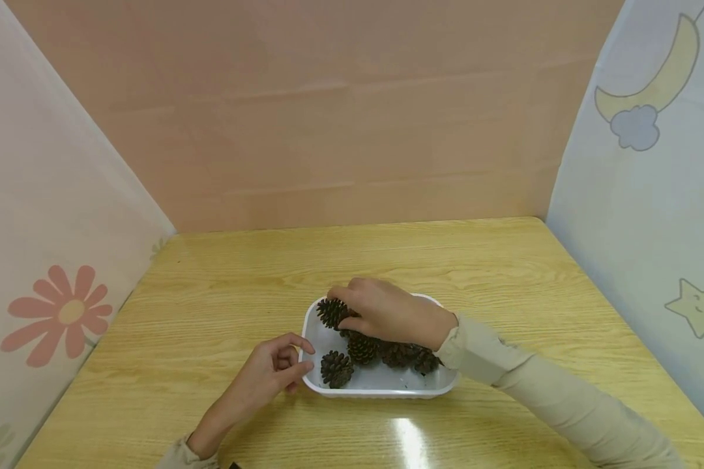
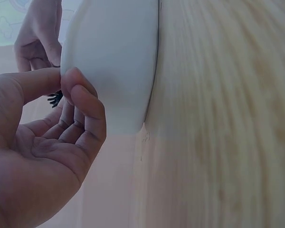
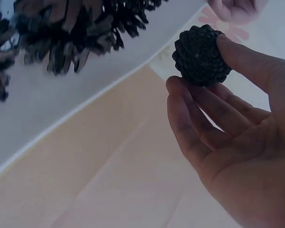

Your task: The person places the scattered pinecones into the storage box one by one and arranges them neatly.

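Observation:
A white plastic tray (image 1: 381, 393) stands on the table with several brown pine cones in it. My left hand (image 1: 258, 378) pinches the rim at the tray's left end; in the left wrist view its thumb and fingers meet at the edge of the white wall (image 2: 116, 61). Over the tray's far left part, my right hand (image 1: 396, 314) holds a pine cone (image 3: 199, 56) between thumb and fingertips. One pine cone (image 1: 337, 369) lies by itself near the front left corner. Others, such as this pine cone (image 1: 362, 350), sit under the right hand and are partly hidden.
The wooden table (image 1: 240, 273) surrounds the tray. A plain peach-coloured sheet (image 1: 352, 130) rises at the back. Printed sheets stand on both sides, with a pink flower (image 1: 70, 312) on the left and a moon (image 1: 674, 71) on the right.

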